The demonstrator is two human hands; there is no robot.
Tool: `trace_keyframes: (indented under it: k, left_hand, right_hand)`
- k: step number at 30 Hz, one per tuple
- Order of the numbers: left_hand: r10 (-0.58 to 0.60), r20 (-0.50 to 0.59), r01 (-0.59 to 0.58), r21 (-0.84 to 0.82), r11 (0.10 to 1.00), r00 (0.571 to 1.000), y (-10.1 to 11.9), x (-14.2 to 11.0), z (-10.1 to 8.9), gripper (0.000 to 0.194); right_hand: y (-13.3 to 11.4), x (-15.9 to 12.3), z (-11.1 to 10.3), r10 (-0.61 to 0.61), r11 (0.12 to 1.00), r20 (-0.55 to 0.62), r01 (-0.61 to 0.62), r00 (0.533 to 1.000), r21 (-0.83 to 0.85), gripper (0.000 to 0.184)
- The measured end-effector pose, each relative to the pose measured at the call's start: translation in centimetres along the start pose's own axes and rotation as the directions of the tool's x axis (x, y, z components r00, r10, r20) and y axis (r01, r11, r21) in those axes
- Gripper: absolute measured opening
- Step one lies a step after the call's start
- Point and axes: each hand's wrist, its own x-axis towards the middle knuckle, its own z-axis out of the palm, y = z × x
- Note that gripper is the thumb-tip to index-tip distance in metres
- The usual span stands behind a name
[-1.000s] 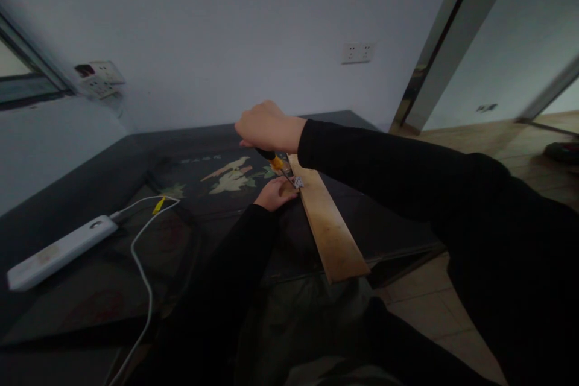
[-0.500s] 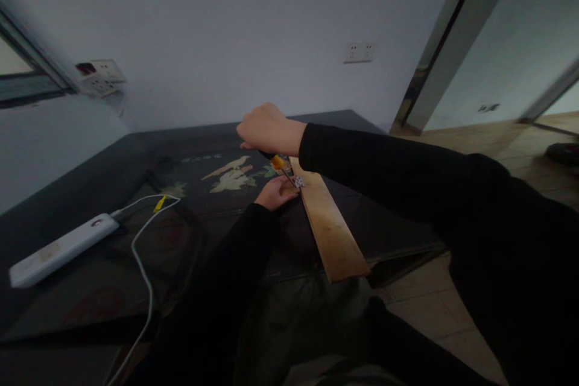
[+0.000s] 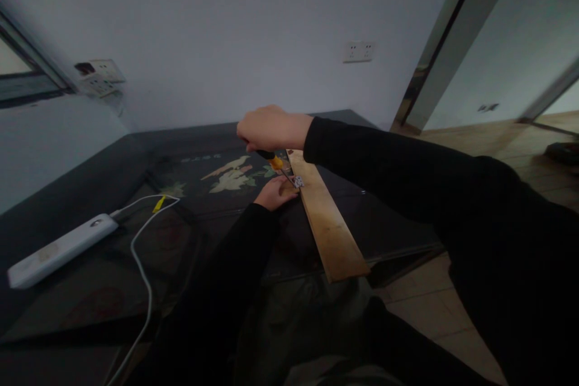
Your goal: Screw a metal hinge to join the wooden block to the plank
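My right hand [image 3: 266, 128] is wrapped round the handle of a yellow-and-black screwdriver [image 3: 275, 163]. The shaft slants down and right, its tip at a small silvery metal plate [image 3: 298, 182] that seems to have holes, perhaps a hinge. This plate sits at the left edge of a long wooden board [image 3: 328, 223] lying on the dark table. Close by on the left, my left hand [image 3: 274, 193] has its fingers closed at the plate and the board's edge. A tan piece shows under those fingers, too small to make out. Any screw under the tip is hidden.
The dark table [image 3: 226, 241] has a bird-and-flower picture [image 3: 233, 178] on its top. A white power strip [image 3: 63, 250] lies at left, its cable [image 3: 147, 277] looping over the front edge. The board's near end reaches past that edge. Wall sockets [image 3: 359, 52] are behind.
My right wrist has turned and shifted slightly, with the screwdriver handle showing a little more. The screwdriver tip, my left hand and the board stay in place.
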Motion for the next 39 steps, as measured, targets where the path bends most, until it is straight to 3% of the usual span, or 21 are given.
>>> trace_keyframes:
  k: [5, 9, 14, 22, 30, 39]
  left_hand:
    - [-0.038, 0.013, 0.038, 0.021, 0.999, 0.999, 0.1, 0.1, -0.1, 0.054]
    - [-0.032, -0.009, 0.032, -0.039, 0.999, 0.999, 0.4, 0.0, 0.0, 0.054]
    - [-0.043, 0.002, 0.043, -0.02, 0.999, 0.999, 0.2, -0.1, 0.1, 0.059]
    - [-0.034, -0.043, 0.035, 0.032, 0.999, 0.998, -0.1, -0.6, -0.8, 0.047]
    - [0.101, 0.103, -0.11, 0.085, 0.99, 0.99, 0.4, -1.0, -1.5, 0.026]
    - [0.101, 0.083, -0.113, 0.158, 0.981, 0.991, -0.4, -1.4, -1.5, 0.033]
  right_hand:
    - [-0.1, 0.1, 0.6, 0.014, 1.0, -0.08, -0.014, 0.997, -0.007, 0.036]
    - [0.3, -0.1, 0.3, 0.04, 0.997, 0.001, -0.04, 0.999, 0.067, 0.037]
    - [0.8, -0.3, 0.1, -0.062, 0.988, 0.098, 0.047, 0.993, 0.148, 0.029]
    - [1.9, -0.2, 2.0, -0.039, 0.972, -0.023, 0.043, 0.999, 0.231, 0.028]
    - [2.6, -0.3, 2.7, -0.038, 0.954, -0.073, 0.058, 0.997, 0.295, 0.026]
    - [2.9, -0.3, 2.9, -0.044, 0.94, -0.075, 0.066, 0.996, 0.334, 0.025]
